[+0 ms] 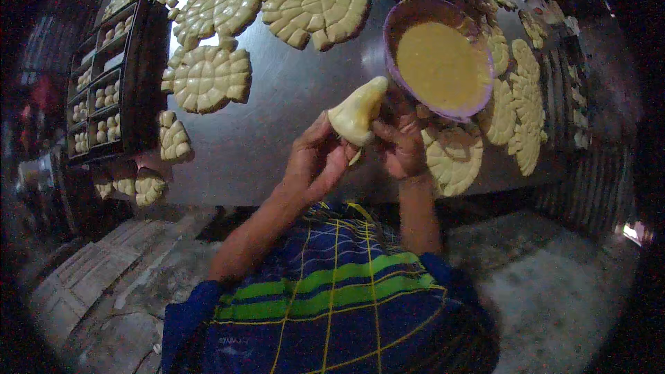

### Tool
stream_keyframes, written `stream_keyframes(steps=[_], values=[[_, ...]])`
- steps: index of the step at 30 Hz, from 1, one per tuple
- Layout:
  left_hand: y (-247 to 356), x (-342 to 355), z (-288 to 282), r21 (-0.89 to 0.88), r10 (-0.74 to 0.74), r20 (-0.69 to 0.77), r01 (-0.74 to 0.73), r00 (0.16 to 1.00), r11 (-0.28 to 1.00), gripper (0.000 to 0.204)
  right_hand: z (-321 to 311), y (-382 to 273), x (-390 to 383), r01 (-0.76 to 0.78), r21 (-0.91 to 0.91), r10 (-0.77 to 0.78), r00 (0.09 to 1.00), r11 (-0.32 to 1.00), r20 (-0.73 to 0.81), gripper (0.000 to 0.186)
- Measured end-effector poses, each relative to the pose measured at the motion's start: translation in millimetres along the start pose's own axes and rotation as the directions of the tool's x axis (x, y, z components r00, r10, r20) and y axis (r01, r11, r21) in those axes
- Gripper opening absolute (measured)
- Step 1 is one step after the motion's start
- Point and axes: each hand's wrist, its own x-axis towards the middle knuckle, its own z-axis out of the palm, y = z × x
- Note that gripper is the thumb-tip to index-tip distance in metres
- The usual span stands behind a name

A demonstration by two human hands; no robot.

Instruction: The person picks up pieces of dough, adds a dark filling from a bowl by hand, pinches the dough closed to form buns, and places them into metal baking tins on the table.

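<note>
Above the near edge of the metal table [270,111], both my hands hold a piece of pale dough [357,114]. It is stretched into a pointed, folded shape, and its upper tip shows a yellowish tint. My left hand [317,156] pinches it from the left and below. At its right side, the fingers of my right hand [402,142] are bent in against it; shadow partly hides them. Just beyond my right hand stands a purple-rimmed bowl [472,109], tilted in view, with a smooth yellow filling [436,59] inside.
Flattened dough rounds cut into portions [208,79] lie at the left, with another round [318,12] at the back. More cut dough [454,159] sits below the bowl and along the right. A dark compartmented tray [135,79] holds dough balls; similar dark trays [564,97] stand right.
</note>
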Motion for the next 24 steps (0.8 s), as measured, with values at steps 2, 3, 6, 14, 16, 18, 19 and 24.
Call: stream_keyframes(steps=[2,3,6,14,16,18,19,24], values=[[7.2,2.4,-1.3,0.088,0.019,-0.160,-0.005,0.987,0.996,0.042,1.6,13.1,1.4,0.062,-0.073,-0.062,0.998,0.995,-0.002,0.056],[8.9,2.9,-0.4,0.128,0.084,-0.147,-0.066,0.986,0.990,0.041,3.3,18.8,2.6,0.139,-0.140,-0.133,0.990,0.980,0.052,0.052],[11.0,1.8,5.2,0.254,0.219,-0.275,-0.149,0.936,0.956,0.034,8.0,20.3,-0.7,0.404,-0.699,-0.307,0.913,0.590,0.269,0.043],[15.4,-11.2,7.4,0.634,0.421,-0.171,-0.228,0.891,0.739,0.021,30.2,-9.8,-11.4,0.585,-0.770,-0.180,0.753,-0.256,0.632,0.042],[18.4,-16.6,8.6,0.733,0.440,-0.099,-0.234,0.892,0.639,0.019,34.9,-16.8,-5.2,0.607,-0.760,-0.182,0.741,-0.232,0.647,0.042],[21.4,-22.6,12.8,0.797,0.415,-0.065,-0.203,0.907,0.568,0.019,38.2,-27.7,-5.6,0.431,-0.902,-0.109,0.896,-0.018,0.430,0.040],[22.8,-26.7,15.5,0.817,0.383,-0.070,-0.167,0.921,0.552,0.018,39.9,-32.0,-5.7,0.320,-0.944,-0.066,0.947,0.083,0.315,0.039],[31.3,-36.4,23.9,0.885,0.215,-0.040,-0.065,0.976,0.461,0.018,42.8,-49.3,14.4,0.355,-0.906,0.123,0.913,0.232,0.389,0.023]])
